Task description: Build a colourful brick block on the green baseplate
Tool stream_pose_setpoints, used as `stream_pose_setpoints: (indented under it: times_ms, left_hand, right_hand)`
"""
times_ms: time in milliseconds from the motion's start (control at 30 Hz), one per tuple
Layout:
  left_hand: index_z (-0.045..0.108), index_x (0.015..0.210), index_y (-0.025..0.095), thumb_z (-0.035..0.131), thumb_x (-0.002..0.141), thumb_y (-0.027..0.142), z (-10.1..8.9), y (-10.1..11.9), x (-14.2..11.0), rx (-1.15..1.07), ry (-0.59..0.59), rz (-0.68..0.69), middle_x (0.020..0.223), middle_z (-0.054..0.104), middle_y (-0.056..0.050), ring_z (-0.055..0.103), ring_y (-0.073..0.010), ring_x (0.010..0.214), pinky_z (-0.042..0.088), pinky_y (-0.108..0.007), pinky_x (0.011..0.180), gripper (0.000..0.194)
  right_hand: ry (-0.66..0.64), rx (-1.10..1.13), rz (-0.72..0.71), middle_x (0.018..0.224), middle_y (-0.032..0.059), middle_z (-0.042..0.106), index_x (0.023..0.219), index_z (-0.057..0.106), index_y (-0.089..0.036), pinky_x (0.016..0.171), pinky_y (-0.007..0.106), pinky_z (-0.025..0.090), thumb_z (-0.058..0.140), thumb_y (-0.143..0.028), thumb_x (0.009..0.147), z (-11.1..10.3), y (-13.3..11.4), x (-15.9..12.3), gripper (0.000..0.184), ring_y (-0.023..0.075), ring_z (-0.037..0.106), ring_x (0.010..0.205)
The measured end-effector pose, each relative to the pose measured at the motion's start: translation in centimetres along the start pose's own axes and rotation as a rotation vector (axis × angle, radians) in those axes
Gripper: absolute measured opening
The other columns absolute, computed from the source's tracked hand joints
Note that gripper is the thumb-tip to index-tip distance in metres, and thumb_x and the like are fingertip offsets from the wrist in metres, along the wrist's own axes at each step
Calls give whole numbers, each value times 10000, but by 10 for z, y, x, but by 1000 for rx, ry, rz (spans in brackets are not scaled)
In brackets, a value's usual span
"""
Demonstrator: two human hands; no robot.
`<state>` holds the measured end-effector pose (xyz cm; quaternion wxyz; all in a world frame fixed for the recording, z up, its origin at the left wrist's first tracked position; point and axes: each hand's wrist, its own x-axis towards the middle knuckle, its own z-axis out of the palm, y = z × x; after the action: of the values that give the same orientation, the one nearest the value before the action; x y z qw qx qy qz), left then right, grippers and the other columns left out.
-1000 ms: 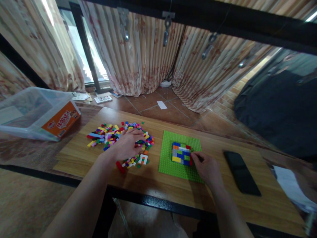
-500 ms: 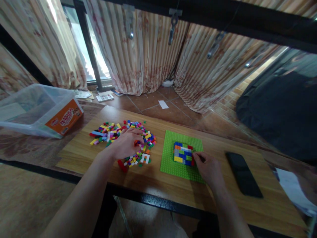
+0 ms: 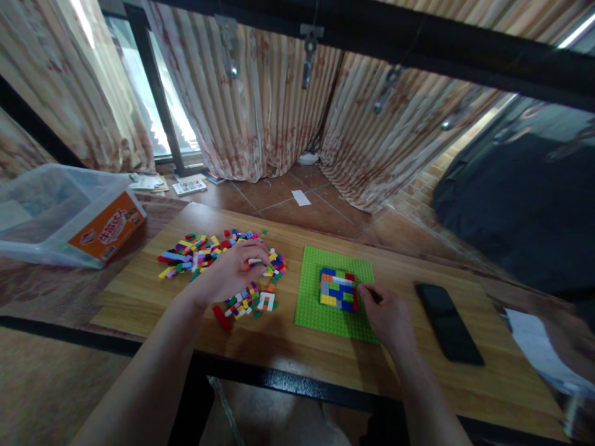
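My left hand (image 3: 235, 266) hovers over a loose pile of small coloured bricks (image 3: 198, 260), its thumb and curled fingers apart, with bricks visible in the gap. I see nothing held between them. A bright green baseplate (image 3: 309, 310) lies to the right of the pile. On it sits a flat, roughly square build of bricks (image 3: 338, 290) in blue, yellow, white, grey, orange and red. At the right edge of that build is my right hand (image 3: 385, 310), thumb and forefinger pinched together. Whatever is between those fingertips is hidden.
Right of the baseplate lies a black phone (image 3: 449, 322) on the wooden board (image 3: 288, 347). A clear plastic bin (image 3: 51, 248) with an orange label stands at the left. White paper (image 3: 539, 341) rests at the right. Overhead runs a dark bar (image 3: 353, 43) with hanging metal clips.
My left hand has lifted slightly, and its thumb and fingers have spread over the pile. An orange-red piece seen by its thumb earlier no longer shows. My right hand stays at the build's edge.
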<state>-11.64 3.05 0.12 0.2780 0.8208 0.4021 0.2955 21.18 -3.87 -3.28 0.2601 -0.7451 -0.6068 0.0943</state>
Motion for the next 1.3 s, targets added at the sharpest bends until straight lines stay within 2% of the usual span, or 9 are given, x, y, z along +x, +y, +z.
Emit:
stream_pose_setpoints:
  times_ms: [133,333,433,567,667,800,900,1067,1300]
  left_hand:
    - [621,890,175,556,884,305,-3,11,0,-264,6,-42,857,634,-22,589,-154,811,479,-290,774,145]
    - [647,953,171,610,866,307,4,21,-3,-612,13,-125,890,645,-28,580,-138,792,464,-252,724,165]
    - [657,961,167,648,843,302,15,25,-1,-806,23,-203,894,647,-28,578,-131,788,454,-244,714,179]
    - [668,919,160,730,774,290,35,29,5,-1120,-25,-305,842,638,-13,583,-113,771,458,-233,726,204]
    - [675,883,161,778,717,261,50,32,9,-1281,-64,-395,845,646,-13,602,-118,805,481,-239,759,220]
    - [679,878,165,779,711,232,65,38,11,-1346,-82,-474,858,656,-13,614,-117,794,502,-236,742,206]
    - [687,956,178,762,726,202,70,42,12,-1341,-98,-474,948,672,-26,629,-132,851,507,-237,742,242]
    - [665,1121,207,737,753,205,72,42,14,-1314,-126,-483,989,690,-40,642,-139,817,519,-274,751,375]
    - [678,941,165,761,746,293,67,37,14,-1171,-189,-467,778,659,-2,607,-101,681,501,-242,686,247]
  right_hand:
    - [94,96,-2,827,112,744,867,737,-158,683,315,489,488,-439,866,0,-6,-1,376,232,680,735]
    - [162,247,-50,837,95,737,892,727,-156,684,306,514,517,-412,877,3,-16,-5,331,206,674,731]
    - [167,309,-112,851,76,731,900,721,-174,677,298,518,517,-387,896,7,-25,-9,295,181,656,714]
    - [146,415,-222,864,52,716,912,708,-202,699,298,520,536,-345,907,14,-42,-17,224,161,643,736]
    - [113,504,-299,902,41,699,1012,685,-229,728,309,527,555,-308,900,17,-56,-26,189,160,641,787]
    - [-1,577,-373,1027,42,673,1259,562,-272,717,320,544,636,-296,843,21,-71,-34,423,140,619,741]
    - [-9,567,-362,1051,41,673,1309,519,-294,733,327,549,685,-300,807,25,-77,-36,529,143,620,749]
    - [14,567,-368,1007,45,699,1147,647,-271,772,315,541,600,-266,875,24,-82,-35,275,156,649,822]
    - [15,689,-280,949,39,726,1054,691,-231,756,281,531,561,-296,908,25,-79,-34,206,155,667,836]
